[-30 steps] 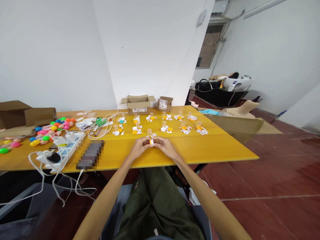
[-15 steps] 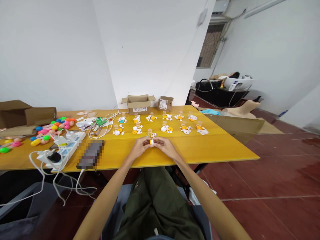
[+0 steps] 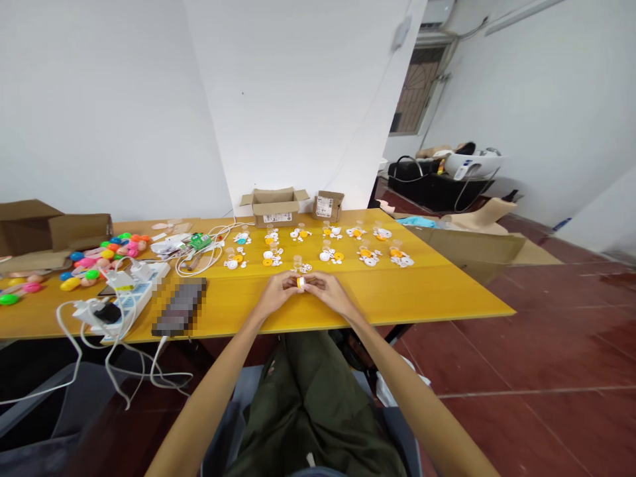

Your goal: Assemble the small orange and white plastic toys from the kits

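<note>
Between my two hands, just above the front part of the yellow table (image 3: pixel 407 295), is a small round plastic part (image 3: pixel 301 283), orange on its left side and white on its right. My left hand (image 3: pixel 278 291) grips the orange side with its fingertips. On the white side, the fingers of my right hand (image 3: pixel 325 290) are closed. Fingers cover part of the piece, so its exact kind is hidden. Right behind my hands stand a small clear cup (image 3: pixel 297 260) and some little white pieces (image 3: pixel 307 267).
Two rows of clear cups with white and orange wheel-like parts (image 3: pixel 369 258) lie farther back. Two cardboard boxes (image 3: pixel 275 211) stand by the wall. To the left are a phone (image 3: pixel 179 306), a power strip (image 3: pixel 134 301) with cables, and colourful plastic pieces (image 3: pixel 92 262).
Almost nothing differs. Both hands keep their hold on the small orange and white part, and the view has shifted very slightly.
</note>
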A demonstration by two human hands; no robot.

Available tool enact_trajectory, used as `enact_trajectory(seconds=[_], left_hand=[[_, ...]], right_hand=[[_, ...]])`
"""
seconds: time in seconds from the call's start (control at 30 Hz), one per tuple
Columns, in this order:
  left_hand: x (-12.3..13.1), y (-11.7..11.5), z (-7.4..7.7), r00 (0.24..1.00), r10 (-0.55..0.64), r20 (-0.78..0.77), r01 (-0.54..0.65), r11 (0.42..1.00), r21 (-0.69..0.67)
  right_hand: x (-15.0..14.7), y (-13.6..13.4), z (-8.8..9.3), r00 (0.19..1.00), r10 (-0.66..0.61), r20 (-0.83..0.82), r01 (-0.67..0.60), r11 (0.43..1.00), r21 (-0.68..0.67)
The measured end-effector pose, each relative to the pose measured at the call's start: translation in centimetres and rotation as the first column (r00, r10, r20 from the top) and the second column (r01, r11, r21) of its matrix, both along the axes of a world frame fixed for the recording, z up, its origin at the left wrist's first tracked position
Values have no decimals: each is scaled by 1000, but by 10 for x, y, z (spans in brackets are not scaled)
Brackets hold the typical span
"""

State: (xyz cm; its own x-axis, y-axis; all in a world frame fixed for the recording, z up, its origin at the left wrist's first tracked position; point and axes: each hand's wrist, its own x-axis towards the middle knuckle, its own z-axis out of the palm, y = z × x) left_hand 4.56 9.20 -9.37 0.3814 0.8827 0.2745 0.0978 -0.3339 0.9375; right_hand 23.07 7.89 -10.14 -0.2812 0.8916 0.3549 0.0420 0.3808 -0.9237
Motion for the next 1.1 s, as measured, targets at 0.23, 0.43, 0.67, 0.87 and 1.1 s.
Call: enact_trajectory(seconds=[0.23,0.43,0.67,0.87,1.1], left_hand=[[0,0,0,1000,-2,8,2,999,-39],[-1,0,0,1000,0,1,0,999,-39],[0,-1,2,1000,9,-7,-9,999,-37],[-1,-2,4,1000,15,-11,-15,999,-45],[0,-1,2,1000,14,-22,-15,999,-43]], right_hand=[[0,0,0,1000,-21,6,21,1000,2],[-1,1,-2,1000,-12,-5,12,1000,-24],[0,2,-1,1000,-5,-9,5,1000,-11],[0,1,0,1000,0,-15,0,1000,12],[0,2,-1,1000,-17,-1,17,999,-37]])
